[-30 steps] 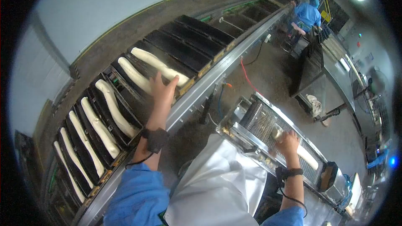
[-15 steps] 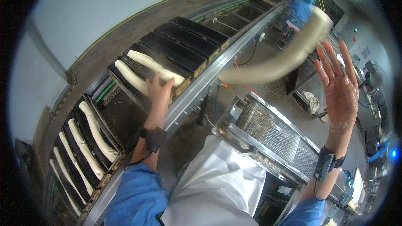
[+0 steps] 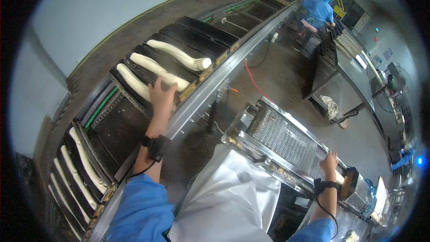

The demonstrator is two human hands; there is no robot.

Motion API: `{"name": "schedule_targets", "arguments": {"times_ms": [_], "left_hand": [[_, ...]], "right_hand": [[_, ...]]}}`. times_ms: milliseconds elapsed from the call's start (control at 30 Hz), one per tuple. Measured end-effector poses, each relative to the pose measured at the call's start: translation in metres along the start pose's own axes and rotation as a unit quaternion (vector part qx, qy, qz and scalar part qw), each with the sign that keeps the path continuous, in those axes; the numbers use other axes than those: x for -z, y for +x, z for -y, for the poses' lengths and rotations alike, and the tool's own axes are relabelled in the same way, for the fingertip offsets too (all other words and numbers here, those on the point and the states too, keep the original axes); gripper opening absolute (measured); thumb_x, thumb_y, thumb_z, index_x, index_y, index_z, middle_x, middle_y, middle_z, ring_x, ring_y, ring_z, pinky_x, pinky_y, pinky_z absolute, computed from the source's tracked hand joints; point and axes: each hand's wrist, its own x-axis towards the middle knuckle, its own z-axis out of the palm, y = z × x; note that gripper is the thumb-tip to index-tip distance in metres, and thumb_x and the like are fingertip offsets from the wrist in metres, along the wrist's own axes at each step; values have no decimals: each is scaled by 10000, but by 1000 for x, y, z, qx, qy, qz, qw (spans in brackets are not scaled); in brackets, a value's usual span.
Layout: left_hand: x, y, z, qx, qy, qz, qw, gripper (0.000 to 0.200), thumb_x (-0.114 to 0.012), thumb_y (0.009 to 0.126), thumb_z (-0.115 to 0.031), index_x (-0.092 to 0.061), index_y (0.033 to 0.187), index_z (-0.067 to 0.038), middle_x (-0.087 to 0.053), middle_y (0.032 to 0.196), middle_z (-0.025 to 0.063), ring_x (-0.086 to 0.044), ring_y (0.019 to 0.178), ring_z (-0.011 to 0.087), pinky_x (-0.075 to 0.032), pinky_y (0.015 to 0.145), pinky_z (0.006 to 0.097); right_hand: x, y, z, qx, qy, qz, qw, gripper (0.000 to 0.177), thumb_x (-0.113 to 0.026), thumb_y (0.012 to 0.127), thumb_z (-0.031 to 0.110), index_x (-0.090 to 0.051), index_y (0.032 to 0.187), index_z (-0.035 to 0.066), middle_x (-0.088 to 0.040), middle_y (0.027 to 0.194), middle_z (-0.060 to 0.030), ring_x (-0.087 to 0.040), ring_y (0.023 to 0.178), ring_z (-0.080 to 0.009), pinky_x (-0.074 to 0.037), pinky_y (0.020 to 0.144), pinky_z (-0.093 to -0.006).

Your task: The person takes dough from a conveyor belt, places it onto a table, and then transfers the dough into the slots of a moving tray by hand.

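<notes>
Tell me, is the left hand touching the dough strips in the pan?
Touching. The head view shows the left hand lying on the near ends of the dough strips, with no gap.

1. Person in blue coat and blue cap (image 3: 318, 9): upper right, back turned.
2. Thin red cable (image 3: 255, 80): centre, lying on brown concrete floor (image 3: 286, 62).
3. Crumpled white cloth (image 3: 330, 106): right of centre, on floor.

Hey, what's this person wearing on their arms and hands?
Neither left hand nor right hand is gloved. The left wristband and right wristband are black, boxy, each trailing a thin black cable toward the blue left sleeve and right sleeve. A white apron covers the front.
</notes>
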Motion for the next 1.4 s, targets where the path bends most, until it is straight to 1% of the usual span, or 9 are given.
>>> {"name": "schedule_targets", "arguments": {"times_ms": [100, 233, 433, 567, 733, 933, 1067, 1200, 1400], "left_hand": [[-4, -5, -4, 15, 8, 1, 1000, 777, -744, 755, -402, -453, 1415, -113, -156, 1518, 344, -157, 1430, 456, -219, 1140, 498], [-4, -7, -12, 39, 8, 14, 999, 788, -730, 758, -409, -432, 1435, -136, -107, 1535, 332, -141, 1435, 460, -212, 1140, 503], [-4, -9, -9, 18, -4, 17, 1000, 788, -728, 756, -379, -425, 1440, -133, -114, 1532, 336, -137, 1437, 461, -207, 1143, 504], [5, -9, -5, -2, 7, 17, 1000, 800, -746, 738, -356, -431, 1431, -109, -140, 1520, 349, -150, 1434, 459, -216, 1142, 496], [9, -19, -23, 28, 33, 13, 999, 817, -742, 740, -344, -403, 1443, -104, -122, 1525, 346, -130, 1430, 478, -215, 1134, 527], [10, -18, -17, 27, 25, 19, 999, 798, -728, 748, -337, -401, 1447, -135, -96, 1534, 341, -117, 1426, 495, -208, 1137, 533], [12, -19, -19, 15, 38, 10, 999, 782, -717, 746, -330, -412, 1443, -150, -101, 1537, 332, -124, 1424, 500, -210, 1138, 537], [13, -19, -23, 20, 48, 3, 999, 782, -723, 734, -336, -428, 1434, -150, -128, 1533, 329, -140, 1419, 504, -209, 1139, 538], [19, -10, -12, 3, 30, 3, 1000, 768, -744, 733, -318, -448, 1418, -135, -147, 1528, 327, -173, 1424, 463, -205, 1144, 509]], "right_hand": [[-80, -23, -95, -9, 57, 2, 998, 553, -631, 759, 110, -472, 1283, 35, -512, 1301, -201, -448, 1258, -430, -411, 992, -556], [7, -76, -60, -62, 45, 51, 996, 545, -591, 746, -2, -488, 1274, 87, -511, 1254, -198, -475, 1223, -414, -451, 937, -541], [-11, -47, -14, 168, 78, -95, 978, 523, -595, 679, -86, -542, 1180, 58, -538, 1182, -186, -484, 1156, -403, -462, 911, -517], [17, -45, 10, 64, -30, 23, 997, 373, -725, 659, 50, -645, 1024, 49, -577, 1115, -171, -522, 1105, -390, -463, 907, -490], [77, -1, 36, 74, 104, -103, 986, 292, -733, 686, 120, -682, 947, 0, -709, 814, -153, -689, 695, -339, -538, 627, -424], [272, 32, 86, 98, 736, -155, 651, 423, -721, 832, 306, -605, 1097, -3, -644, 876, -68, -610, 711, -156, -525, 666, -306], [371, -4, 174, 355, 822, 6, 446, 739, -686, 884, 306, -337, 1455, -9, -410, 1442, -250, -418, 1349, -318, -384, 1109, -429], [372, -9, 209, 429, 771, 6, 470, 744, -657, 899, 190, -253, 1498, 14, -323, 1505, -243, -339, 1395, -343, -332, 1140, -431], [197, 29, 159, 259, 615, -18, 745, 735, -705, 865, 118, -321, 1490, 71, -354, 1521, -148, -295, 1424, -285, -292, 1153, -409]]}}
